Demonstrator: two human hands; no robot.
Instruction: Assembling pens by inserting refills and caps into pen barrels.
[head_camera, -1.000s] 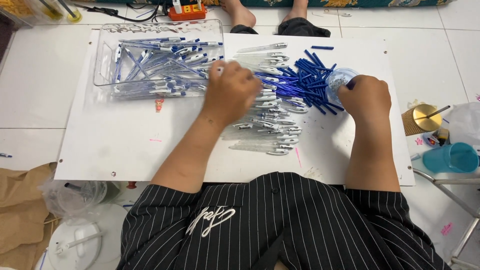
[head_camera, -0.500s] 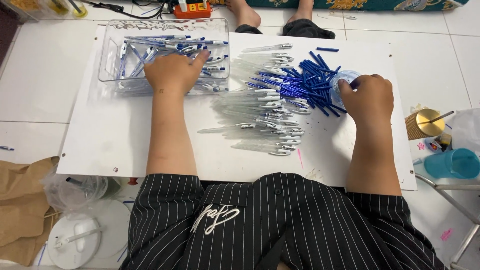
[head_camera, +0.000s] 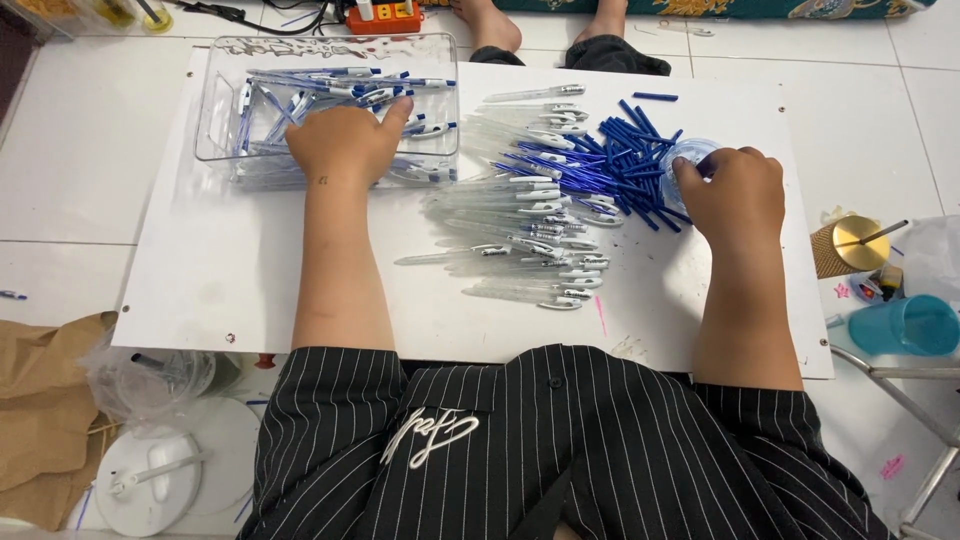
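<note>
My left hand (head_camera: 345, 140) lies palm down, fingers spread, on the blue-and-clear pens inside a clear plastic tray (head_camera: 215, 110) at the far left of a white board (head_camera: 200, 270). My right hand (head_camera: 735, 190) is at the far right, fingers bent over the rim of a small clear cup (head_camera: 690, 152); what the fingertips pinch is hidden. Between the hands lies a heap of clear pen barrels (head_camera: 520, 235) with a pile of short blue sticks (head_camera: 630, 140) behind it.
Another person's bare feet (head_camera: 490, 22) rest beyond the board, next to an orange power strip (head_camera: 385, 14). A gold-lidded cup (head_camera: 850, 245) and a teal cup (head_camera: 910, 325) stand at right. At left front lie brown paper (head_camera: 40, 400) and a white round lid (head_camera: 150, 480).
My left hand has gone from the heap of clear barrels to the tray at far left and now rests on the pens there. My right hand has stayed at the small cup.
</note>
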